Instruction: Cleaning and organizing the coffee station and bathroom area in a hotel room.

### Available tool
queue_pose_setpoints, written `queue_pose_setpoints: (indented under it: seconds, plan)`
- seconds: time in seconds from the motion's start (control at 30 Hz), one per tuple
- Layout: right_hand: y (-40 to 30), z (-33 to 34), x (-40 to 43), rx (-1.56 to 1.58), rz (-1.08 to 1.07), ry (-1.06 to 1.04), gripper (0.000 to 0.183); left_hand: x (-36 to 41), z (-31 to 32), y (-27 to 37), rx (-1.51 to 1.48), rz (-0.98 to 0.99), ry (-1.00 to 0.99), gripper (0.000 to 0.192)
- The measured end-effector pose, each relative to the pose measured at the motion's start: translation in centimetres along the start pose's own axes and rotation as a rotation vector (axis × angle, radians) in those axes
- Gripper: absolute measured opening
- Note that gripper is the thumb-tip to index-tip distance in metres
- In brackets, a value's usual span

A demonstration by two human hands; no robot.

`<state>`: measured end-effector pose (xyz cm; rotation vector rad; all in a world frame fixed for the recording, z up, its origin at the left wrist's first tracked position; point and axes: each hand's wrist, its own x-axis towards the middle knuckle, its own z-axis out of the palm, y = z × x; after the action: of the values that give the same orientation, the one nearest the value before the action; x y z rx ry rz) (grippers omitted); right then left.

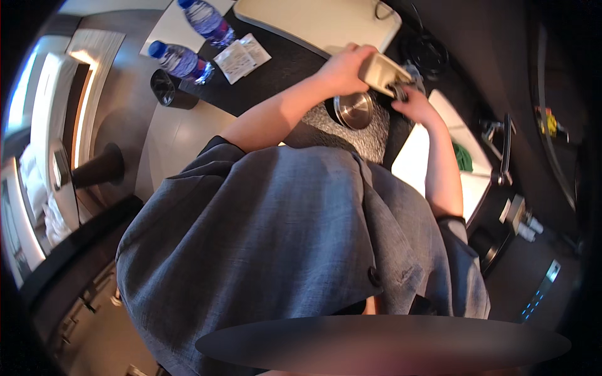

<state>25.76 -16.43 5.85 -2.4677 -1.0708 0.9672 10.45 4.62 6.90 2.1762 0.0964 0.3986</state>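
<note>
My left hand (345, 70) grips the left side of a small cream tray or box (382, 73) and tilts it above the dark counter. At its right end, my right hand (414, 104) closes on a small dark, partly shiny item (399, 90), blurred and too small to name. Just below the box stands a round stainless-steel lid or vessel (353, 111). A large cream tray (320, 21) lies beyond my left hand. Two paper packets (242, 57) with writing lie to its left.
Two blue-capped water bottles (186, 63) (207, 23) and a black cup (171, 90) stand at the left. A round black base (427, 54) with a cable is beyond my right hand. Right of me are a white sink (442, 113), a green cloth (462, 157) and a faucet (505, 150).
</note>
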Motion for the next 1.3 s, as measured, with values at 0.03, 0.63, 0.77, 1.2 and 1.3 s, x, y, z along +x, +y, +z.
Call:
queue_pose_setpoints:
  seconds: [0.03, 0.63, 0.77, 1.2, 1.3]
  plan:
    - [-0.5, 0.0, -1.3, 0.091, 0.055, 0.048, 0.064, -0.5, -0.5, 0.3, -0.028, -0.021, 0.012, 0.074]
    - [-14.4, -2.0, 1.4, -0.33, -0.048, 0.149, 0.037, -17.2, -13.6, -8.3, -0.657, -0.635, 0.086, 0.084]
    - [-17.9, -0.5, 4.4, -0.358, -0.186, 0.129, 0.03, -17.2, -13.9, -9.5, 0.215, -0.322, 0.134, 0.09]
    - [-24.0, 11.1, 16.1, -0.234, -0.241, 0.084, 0.051, -10.3, -10.6, -11.7, 0.413, -0.689, 0.348, 0.062]
    - [-23.8, 12.6, 17.2, -0.07, -0.12, 0.037, 0.046, -9.1, -11.1, -13.7, 0.31, -0.744, 0.437, 0.076]
